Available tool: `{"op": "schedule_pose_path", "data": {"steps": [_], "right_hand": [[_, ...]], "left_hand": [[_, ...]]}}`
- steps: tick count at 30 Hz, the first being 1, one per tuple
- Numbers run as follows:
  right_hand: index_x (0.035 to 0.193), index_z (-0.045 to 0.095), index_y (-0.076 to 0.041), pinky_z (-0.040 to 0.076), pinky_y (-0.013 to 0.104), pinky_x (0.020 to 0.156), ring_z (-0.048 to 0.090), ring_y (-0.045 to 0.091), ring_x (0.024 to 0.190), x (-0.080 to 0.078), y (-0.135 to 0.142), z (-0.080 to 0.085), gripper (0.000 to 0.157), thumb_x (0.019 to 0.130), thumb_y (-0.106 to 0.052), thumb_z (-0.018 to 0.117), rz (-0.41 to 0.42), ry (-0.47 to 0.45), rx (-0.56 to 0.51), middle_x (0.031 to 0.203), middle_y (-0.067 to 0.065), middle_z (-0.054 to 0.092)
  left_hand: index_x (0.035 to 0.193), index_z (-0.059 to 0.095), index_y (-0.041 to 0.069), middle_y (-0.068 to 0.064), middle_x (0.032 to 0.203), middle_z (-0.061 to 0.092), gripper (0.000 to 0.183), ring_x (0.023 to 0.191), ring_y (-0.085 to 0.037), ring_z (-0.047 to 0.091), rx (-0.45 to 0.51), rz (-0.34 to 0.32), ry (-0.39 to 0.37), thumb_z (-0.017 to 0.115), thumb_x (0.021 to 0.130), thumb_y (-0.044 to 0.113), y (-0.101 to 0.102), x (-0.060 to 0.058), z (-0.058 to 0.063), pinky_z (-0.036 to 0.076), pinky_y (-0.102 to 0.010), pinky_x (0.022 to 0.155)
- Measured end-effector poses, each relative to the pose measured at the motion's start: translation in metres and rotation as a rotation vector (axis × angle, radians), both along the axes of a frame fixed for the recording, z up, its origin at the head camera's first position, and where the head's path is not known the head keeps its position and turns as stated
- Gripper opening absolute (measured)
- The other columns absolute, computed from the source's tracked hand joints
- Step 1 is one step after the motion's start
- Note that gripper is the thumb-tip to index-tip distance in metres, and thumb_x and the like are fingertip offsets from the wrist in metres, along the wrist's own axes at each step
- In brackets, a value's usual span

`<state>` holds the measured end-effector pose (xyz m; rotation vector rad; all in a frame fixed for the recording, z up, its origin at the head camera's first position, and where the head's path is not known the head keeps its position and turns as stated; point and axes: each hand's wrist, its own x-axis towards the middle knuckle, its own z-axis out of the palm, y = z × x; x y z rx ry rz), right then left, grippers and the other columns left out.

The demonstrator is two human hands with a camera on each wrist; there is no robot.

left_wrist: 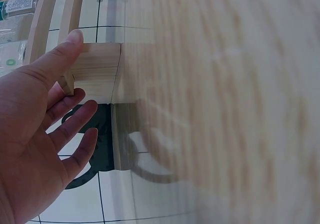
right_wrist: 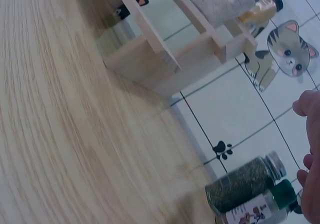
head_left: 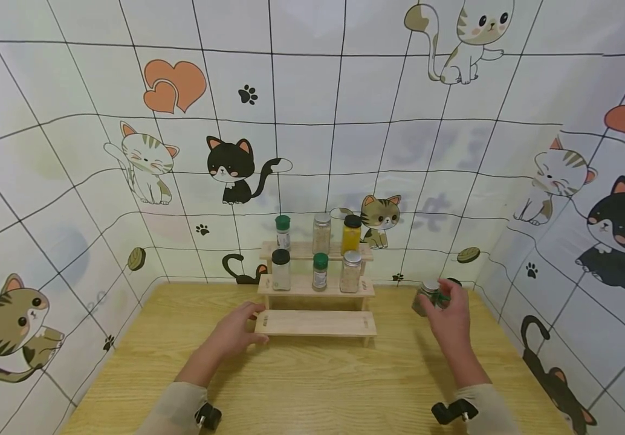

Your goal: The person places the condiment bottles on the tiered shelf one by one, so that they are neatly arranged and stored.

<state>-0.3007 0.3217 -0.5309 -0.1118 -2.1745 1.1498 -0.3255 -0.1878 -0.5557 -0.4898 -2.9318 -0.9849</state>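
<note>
My left hand (head_left: 236, 329) grips the left end of the lowest step of a light wooden three-tier spice rack (head_left: 315, 323), thumb in front and fingers behind. In the left wrist view, the board's end (left_wrist: 67, 81) lies between thumb and fingers. At the right, my right hand (head_left: 451, 317) reaches over a group of spice jars, thumb and fingers spread. Right beside its fingertips in the right wrist view stands a green-capped jar (right_wrist: 250, 211) with a white label. A silver-lidded jar of dried herbs (right_wrist: 242, 184) stands next to it.
On the top tier stand a green-capped jar (head_left: 283, 232), a silver-lidded jar (head_left: 321, 234) and a yellow jar (head_left: 351, 235). The middle tier bears a black-capped jar (head_left: 281, 270), a small green-capped jar (head_left: 320, 272) and another silver-lidded jar (head_left: 350, 273). Cat-patterned sheeting (head_left: 307, 163) surrounds the wooden table (head_left: 312, 386).
</note>
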Motion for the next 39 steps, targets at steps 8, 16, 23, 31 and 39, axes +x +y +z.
{"op": "schedule_pose_path", "data": {"steps": [8,16,23,31,39], "right_hand": [[0.150,0.054,0.005,0.043,0.048,0.101,0.050,0.040,0.129,0.001,0.016,-0.009,0.057,0.102,-0.010,0.081,-0.072,-0.017,-0.049,0.140,0.025,0.050],[0.144,0.057,0.005,0.042,0.041,0.093,0.054,0.042,0.121,-0.002,0.027,-0.021,0.054,0.098,-0.005,0.083,-0.118,0.027,-0.019,0.134,0.028,0.052],[0.149,0.054,0.003,0.040,0.035,0.090,0.054,0.043,0.120,-0.006,0.036,-0.035,0.060,0.098,-0.006,0.084,-0.134,-0.025,-0.052,0.133,0.030,0.051],[0.150,0.054,0.004,0.036,0.003,0.076,0.059,0.041,0.117,-0.015,0.037,-0.046,0.060,0.098,-0.004,0.083,-0.113,-0.040,-0.084,0.136,0.030,0.052],[0.149,0.053,0.004,0.037,0.001,0.080,0.060,0.042,0.122,-0.020,0.039,-0.052,0.057,0.098,0.002,0.077,-0.111,-0.042,-0.092,0.137,0.028,0.054]], "left_hand": [[0.147,0.066,0.012,0.000,0.136,0.067,0.072,0.125,-0.029,0.068,-0.004,-0.002,0.001,0.100,0.085,0.030,0.000,0.002,0.000,0.057,-0.057,0.104],[0.148,0.066,0.013,-0.001,0.138,0.067,0.073,0.126,-0.030,0.068,0.001,0.002,-0.005,0.099,0.086,0.031,0.001,0.003,0.000,0.056,-0.057,0.104],[0.147,0.066,0.012,-0.001,0.137,0.067,0.072,0.126,-0.031,0.068,0.010,0.000,-0.006,0.099,0.085,0.031,0.002,0.005,0.004,0.056,-0.058,0.104],[0.148,0.066,0.013,-0.001,0.140,0.067,0.073,0.127,-0.030,0.068,0.011,0.001,-0.002,0.099,0.086,0.032,0.001,0.003,0.001,0.056,-0.057,0.104],[0.149,0.065,0.012,-0.002,0.141,0.066,0.074,0.127,-0.030,0.068,0.021,-0.002,-0.008,0.099,0.086,0.030,0.001,0.003,0.001,0.056,-0.057,0.105]]}}
